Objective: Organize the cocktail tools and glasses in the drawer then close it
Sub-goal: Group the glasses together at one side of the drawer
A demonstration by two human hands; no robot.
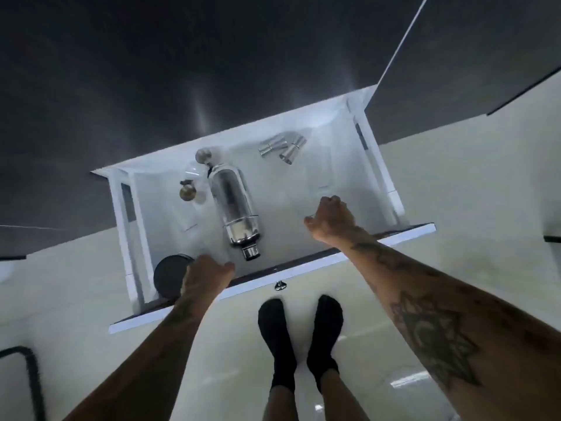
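Drawer (391, 189): pulled open, white inside, below the dark tabletop (151, 86).
Shaker (232, 205): lying on its side mid-drawer, cap end toward the front panel.
Jiggers (283, 148): two, steel, lying together near the back wall.
Round-headed tools (194, 174): back-left, beside the shaker; kind unclear.
Dark disc (170, 275): front-left corner.
Left hand (206, 276): over the front-left corner beside the disc, fingers curled; grip impossible to tell.
Right hand (332, 218): front-right, fingers bent down; a faint clear glass possibly beneath, hold impossible to tell.
Feet (300, 332): black socks, on pale floor.

Open white drawer (381, 165), shaker (232, 205) lying inside, jiggers (282, 147), dark disc (170, 275)
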